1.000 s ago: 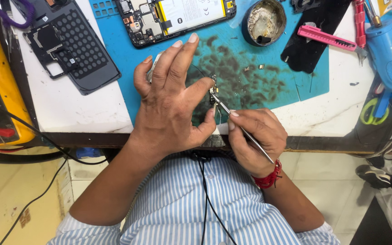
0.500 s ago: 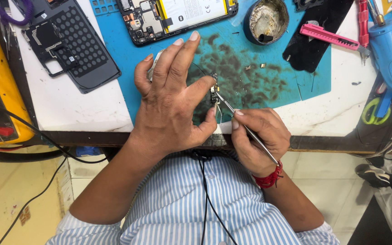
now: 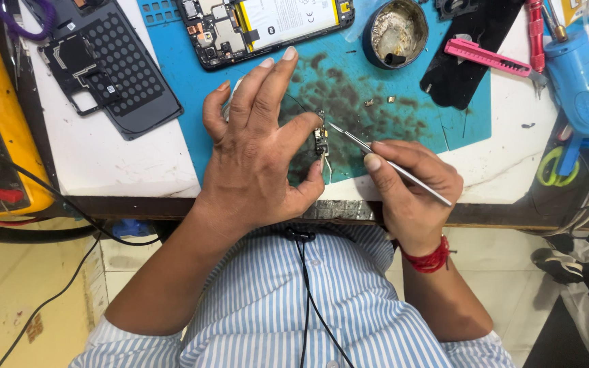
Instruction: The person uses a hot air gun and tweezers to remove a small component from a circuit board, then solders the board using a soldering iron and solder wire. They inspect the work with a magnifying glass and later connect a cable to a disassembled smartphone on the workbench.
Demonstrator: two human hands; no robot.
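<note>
A small circuit board part [image 3: 320,141] is pinched between the thumb and forefinger of the left hand [image 3: 260,157], near the middle of a stained blue work mat [image 3: 403,129], close to the near edge of the white bench top [image 3: 103,163]. The other fingers of the left hand are spread open and raised over the mat, holding nothing. Thin metal tweezers [image 3: 390,163] are gripped in the right hand [image 3: 414,187], whose fingers are closed round them like a pen; the tips are pointed left at the part, just beside it, and whether they touch it cannot be told. A red thread band [image 3: 431,259] is worn on the right wrist. Farther away, an opened phone with its battery and boards exposed [image 3: 267,24] is laid at the far edge of the mat, and a dark back cover with round holes [image 3: 114,75] lies to the far left. A round tin [image 3: 395,31] is seen at the far centre, a pink tool [image 3: 489,58] on a dark cloth to its right, and a blue tool [image 3: 577,85] at the far right. A yellow meter [image 3: 1,116] is set at the far left. The step in hand is judged to be fine work on the small part with the tweezers. For the next move, a steady pinch and exact placing of the tips are called for.
</note>
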